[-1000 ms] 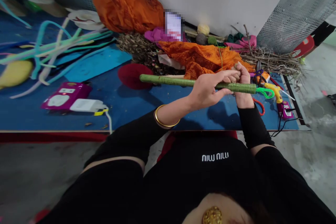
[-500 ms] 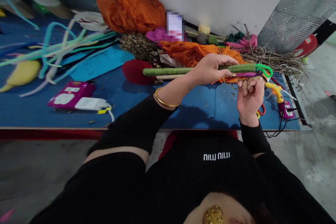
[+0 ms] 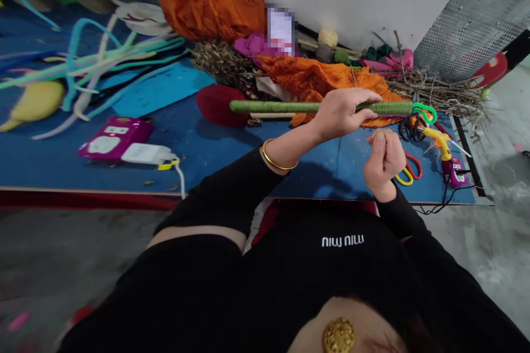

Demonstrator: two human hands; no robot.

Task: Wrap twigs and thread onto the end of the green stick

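Note:
My left hand [image 3: 342, 113] is wrapped round a long stick bound in green thread [image 3: 281, 106], holding it level above the blue board [image 3: 215, 149]. A bright green loop [image 3: 426, 113] sits at the stick's right end. My right hand [image 3: 383, 157] hovers just below the stick, thumb and fingers pinched together; a thin green thread may run up from it, too fine to be sure. A gold bangle [image 3: 275, 159] circles my left wrist.
Orange cloth [image 3: 327, 80], dry twigs [image 3: 434, 94], a dark red ball shape [image 3: 217, 105], yarn balls [image 3: 328, 37], pipe cleaners [image 3: 103, 71], a purple power strip [image 3: 114, 138] with white charger, red-yellow scissors [image 3: 408, 171] and a yellow glue gun [image 3: 439, 143] lie on the board.
My right hand let go of the stick's right part and dropped below it, closing into a pinch. My left hand lifted the stick slightly and holds it alone.

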